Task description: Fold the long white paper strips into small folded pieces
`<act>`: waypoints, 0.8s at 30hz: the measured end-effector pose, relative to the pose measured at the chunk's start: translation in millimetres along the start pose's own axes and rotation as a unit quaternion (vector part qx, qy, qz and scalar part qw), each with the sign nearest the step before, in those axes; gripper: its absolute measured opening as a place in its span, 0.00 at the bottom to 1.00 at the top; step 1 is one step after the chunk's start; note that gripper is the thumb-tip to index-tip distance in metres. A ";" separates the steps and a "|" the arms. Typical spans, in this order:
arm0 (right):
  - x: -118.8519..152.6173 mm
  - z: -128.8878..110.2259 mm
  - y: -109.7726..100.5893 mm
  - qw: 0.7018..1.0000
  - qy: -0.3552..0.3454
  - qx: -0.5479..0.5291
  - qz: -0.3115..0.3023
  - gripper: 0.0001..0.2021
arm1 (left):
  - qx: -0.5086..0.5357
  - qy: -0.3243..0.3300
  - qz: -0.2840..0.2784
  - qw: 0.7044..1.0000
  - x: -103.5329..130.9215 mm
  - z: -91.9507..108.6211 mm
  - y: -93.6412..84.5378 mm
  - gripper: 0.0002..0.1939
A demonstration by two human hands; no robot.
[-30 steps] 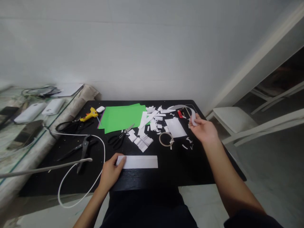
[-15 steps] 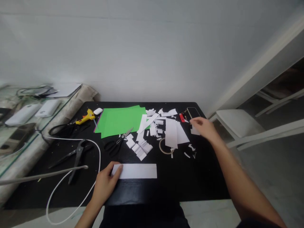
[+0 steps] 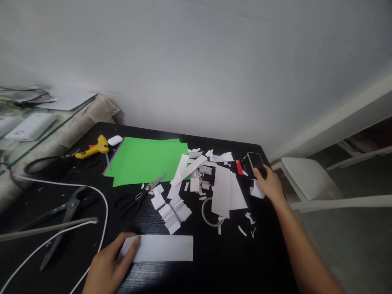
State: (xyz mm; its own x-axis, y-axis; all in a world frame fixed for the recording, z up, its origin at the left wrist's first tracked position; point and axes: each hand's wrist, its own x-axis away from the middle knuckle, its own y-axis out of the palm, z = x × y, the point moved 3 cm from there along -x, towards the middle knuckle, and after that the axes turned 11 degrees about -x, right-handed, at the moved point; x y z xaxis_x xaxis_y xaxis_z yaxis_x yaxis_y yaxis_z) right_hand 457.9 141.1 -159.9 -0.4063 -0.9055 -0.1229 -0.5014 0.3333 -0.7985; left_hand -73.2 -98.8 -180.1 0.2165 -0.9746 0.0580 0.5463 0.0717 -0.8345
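Currently | our left hand (image 3: 108, 261) pinches white paper strip (image 3: 163, 248), lower centre-left | our right hand (image 3: 270, 183) at phone (image 3: 256, 160), frame right, grip unclear | sideways phone drag could shift adjoining paper scrap (image 3: 257, 191)

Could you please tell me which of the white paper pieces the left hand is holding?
The left hand holds the long rectangular strip lowest in view; the other white pieces lie farther away, untouched by that hand.

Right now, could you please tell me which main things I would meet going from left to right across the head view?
Yellow glue gun, white paper strip, tape roll, red object, phone, white seat.
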 end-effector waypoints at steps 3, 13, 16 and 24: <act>-2.4 2.1 0.3 1.000 0.010 0.010 0.005 0.42 | 0.001 -0.002 -0.012 1.000 0.4 -0.8 -1.0 0.21; 12.5 12.2 8.4 0.996 0.016 -0.029 0.078 0.45 | 0.003 -0.019 -0.038 0.999 -1.3 -6.6 -0.4 0.23; 14.2 14.5 9.0 0.995 0.007 -0.042 0.087 0.45 | 0.004 -0.034 -0.032 0.999 0.6 -9.3 2.1 0.24; 14.7 14.9 7.2 0.995 0.003 -0.040 0.095 0.39 | 0.003 -0.037 -0.052 0.998 -3.4 -7.0 -1.9 0.24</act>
State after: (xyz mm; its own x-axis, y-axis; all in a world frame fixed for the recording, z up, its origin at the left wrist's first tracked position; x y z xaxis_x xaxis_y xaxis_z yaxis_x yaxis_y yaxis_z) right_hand 459.8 126.2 -176.2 -0.5030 -0.8231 -0.2637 -0.4742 0.5179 -0.7120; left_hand -80.7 -97.2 -182.5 0.2175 -0.9586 0.1839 0.5738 -0.0268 -0.8186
